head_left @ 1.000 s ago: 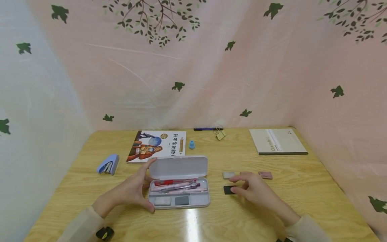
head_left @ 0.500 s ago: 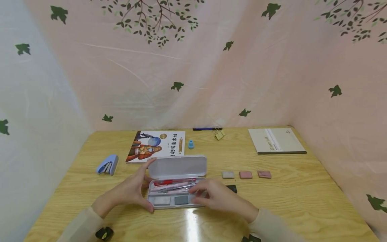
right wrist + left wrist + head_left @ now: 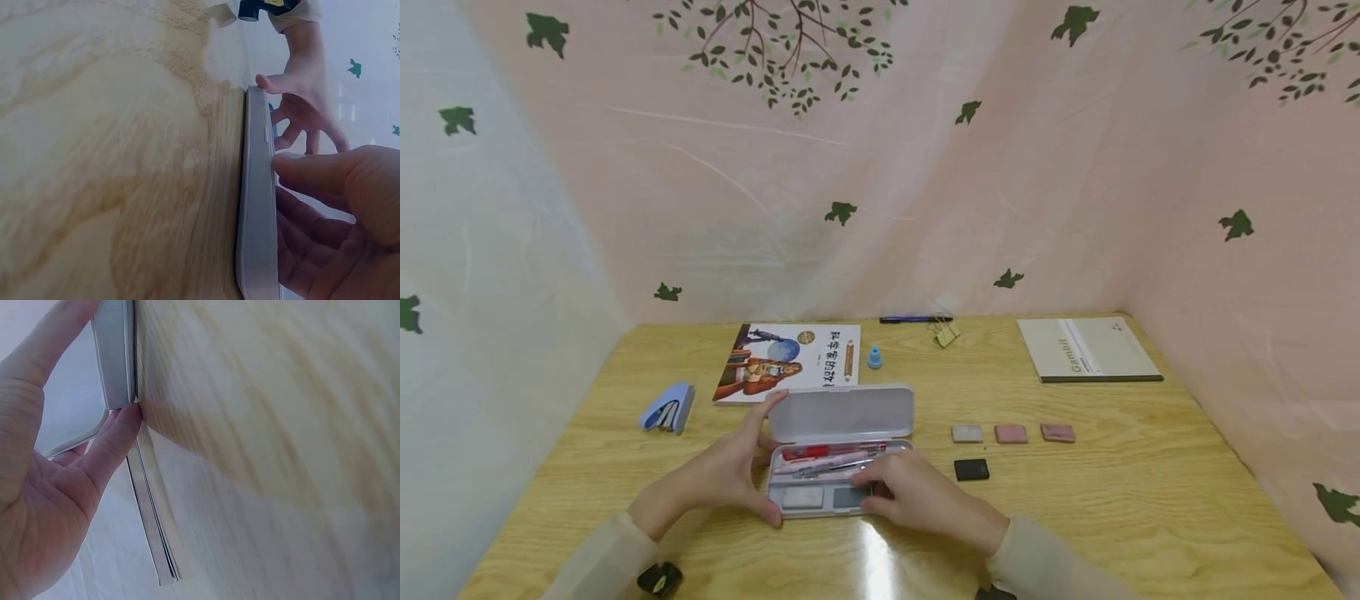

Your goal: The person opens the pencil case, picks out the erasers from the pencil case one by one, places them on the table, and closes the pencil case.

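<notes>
An open pencil case [image 3: 904, 504] lies on the table, its lid [image 3: 850, 417] tipped back, holding several pens [image 3: 831, 463] and, in the front compartment, a white eraser [image 3: 802, 497] and a grey eraser [image 3: 846, 498]. My left hand [image 3: 718, 475] grips the left end of the case, thumb at the front corner and fingers at the lid. Reaching in from the right, my right hand [image 3: 917, 496] pinches at the grey eraser's right end, partly covering it. In the right wrist view, the right thumb [image 3: 306, 172] overlaps the case's front rim.
Right of the case lie a black block [image 3: 972, 470], an off-white eraser [image 3: 967, 433] and two pink ones. A stapler [image 3: 667, 407] stands at left. Behind are a picture book [image 3: 790, 358], a blue cone-shaped piece [image 3: 875, 358], a pen [image 3: 913, 320], a binder clip [image 3: 947, 335] and a notebook [image 3: 1090, 350].
My right hand has left the black block on the table and moved left into the case, up to the grey eraser. My left hand has stayed on the case.
</notes>
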The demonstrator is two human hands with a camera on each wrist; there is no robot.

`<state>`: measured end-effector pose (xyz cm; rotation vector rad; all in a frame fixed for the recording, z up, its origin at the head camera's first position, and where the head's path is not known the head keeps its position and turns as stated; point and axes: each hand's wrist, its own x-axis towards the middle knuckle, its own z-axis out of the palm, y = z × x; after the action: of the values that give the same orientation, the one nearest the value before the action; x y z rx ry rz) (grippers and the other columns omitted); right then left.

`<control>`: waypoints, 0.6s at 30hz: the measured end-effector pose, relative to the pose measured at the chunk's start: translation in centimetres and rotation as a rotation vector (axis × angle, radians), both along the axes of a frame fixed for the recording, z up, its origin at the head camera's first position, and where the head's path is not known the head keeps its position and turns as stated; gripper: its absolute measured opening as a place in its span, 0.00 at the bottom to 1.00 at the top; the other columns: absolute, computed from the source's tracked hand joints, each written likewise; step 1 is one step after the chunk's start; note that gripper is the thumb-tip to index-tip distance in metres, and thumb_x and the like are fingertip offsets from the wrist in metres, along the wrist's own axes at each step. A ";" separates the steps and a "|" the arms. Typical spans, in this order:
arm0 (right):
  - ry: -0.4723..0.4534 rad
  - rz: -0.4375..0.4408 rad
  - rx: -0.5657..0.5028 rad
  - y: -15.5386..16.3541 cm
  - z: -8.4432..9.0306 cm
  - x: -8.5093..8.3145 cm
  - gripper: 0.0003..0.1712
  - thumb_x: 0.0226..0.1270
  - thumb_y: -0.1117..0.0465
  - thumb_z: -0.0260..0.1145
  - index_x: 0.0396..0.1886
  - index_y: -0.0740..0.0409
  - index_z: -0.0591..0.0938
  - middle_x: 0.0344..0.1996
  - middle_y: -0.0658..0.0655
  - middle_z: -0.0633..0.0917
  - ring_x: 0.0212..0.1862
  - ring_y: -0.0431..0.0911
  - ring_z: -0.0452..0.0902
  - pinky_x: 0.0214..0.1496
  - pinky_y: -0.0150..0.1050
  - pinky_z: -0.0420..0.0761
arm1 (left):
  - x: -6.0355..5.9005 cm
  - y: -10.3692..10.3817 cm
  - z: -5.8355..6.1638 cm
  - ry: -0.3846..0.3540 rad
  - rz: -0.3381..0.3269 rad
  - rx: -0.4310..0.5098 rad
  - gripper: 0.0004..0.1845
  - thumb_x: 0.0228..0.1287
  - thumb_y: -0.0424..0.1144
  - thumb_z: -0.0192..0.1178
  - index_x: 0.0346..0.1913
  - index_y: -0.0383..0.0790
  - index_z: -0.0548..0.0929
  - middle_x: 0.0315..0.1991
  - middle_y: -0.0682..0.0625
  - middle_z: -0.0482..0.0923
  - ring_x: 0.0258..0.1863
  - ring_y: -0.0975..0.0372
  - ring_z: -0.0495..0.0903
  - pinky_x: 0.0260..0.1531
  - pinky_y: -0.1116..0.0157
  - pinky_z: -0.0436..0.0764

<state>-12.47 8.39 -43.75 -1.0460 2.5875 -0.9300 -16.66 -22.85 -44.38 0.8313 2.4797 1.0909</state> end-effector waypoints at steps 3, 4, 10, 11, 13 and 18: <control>0.036 0.015 0.028 -0.2 0.1 0.1 0.15 0.66 0.63 0.73 0.52 0.57 0.88 0.43 0.49 0.88 0.34 0.31 0.75 0.38 0.25 0.76 | 0.0 0.0 0.0 0.005 0.001 -0.003 0.78 0.37 0.54 0.85 0.81 0.55 0.35 0.74 0.36 0.54 0.55 0.54 0.80 0.55 0.51 0.81; 0.046 0.018 0.039 -0.2 0.1 0.1 0.16 0.65 0.62 0.73 0.52 0.56 0.88 0.43 0.49 0.87 0.35 0.31 0.74 0.39 0.26 0.76 | 0.0 0.0 0.0 0.006 0.001 -0.003 0.78 0.37 0.54 0.85 0.81 0.54 0.35 0.74 0.36 0.54 0.55 0.54 0.80 0.55 0.51 0.81; 0.048 0.017 0.060 -0.5 0.1 0.2 0.17 0.65 0.60 0.74 0.53 0.54 0.88 0.40 0.46 0.83 0.34 0.31 0.70 0.38 0.26 0.73 | 0.0 0.0 0.0 0.007 0.003 -0.002 0.77 0.37 0.54 0.85 0.81 0.54 0.35 0.74 0.37 0.53 0.55 0.54 0.81 0.55 0.51 0.81; 0.046 0.017 0.059 -0.6 0.0 0.1 0.17 0.65 0.60 0.74 0.53 0.53 0.88 0.40 0.46 0.83 0.34 0.31 0.70 0.38 0.26 0.73 | 0.0 0.0 0.0 0.006 0.003 0.000 0.78 0.37 0.54 0.85 0.81 0.54 0.35 0.74 0.36 0.53 0.55 0.53 0.80 0.55 0.51 0.81; 0.039 0.016 0.058 -0.6 -0.1 0.1 0.16 0.65 0.60 0.74 0.53 0.51 0.89 0.39 0.45 0.82 0.34 0.31 0.70 0.38 0.26 0.73 | 0.0 0.0 0.1 0.002 0.003 0.001 0.77 0.38 0.54 0.85 0.81 0.55 0.35 0.74 0.36 0.53 0.55 0.53 0.80 0.55 0.51 0.81; 0.018 0.022 0.011 -0.6 -0.3 0.0 0.13 0.66 0.63 0.73 0.49 0.50 0.90 0.38 0.41 0.86 0.31 0.29 0.71 0.35 0.24 0.73 | 0.0 0.0 0.1 0.000 0.003 -0.001 0.77 0.38 0.54 0.85 0.81 0.56 0.34 0.75 0.36 0.52 0.56 0.53 0.80 0.55 0.51 0.81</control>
<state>-12.44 7.80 -44.05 -1.0833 2.5873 -0.9037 -16.66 -22.88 -44.25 0.8280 2.4824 1.0906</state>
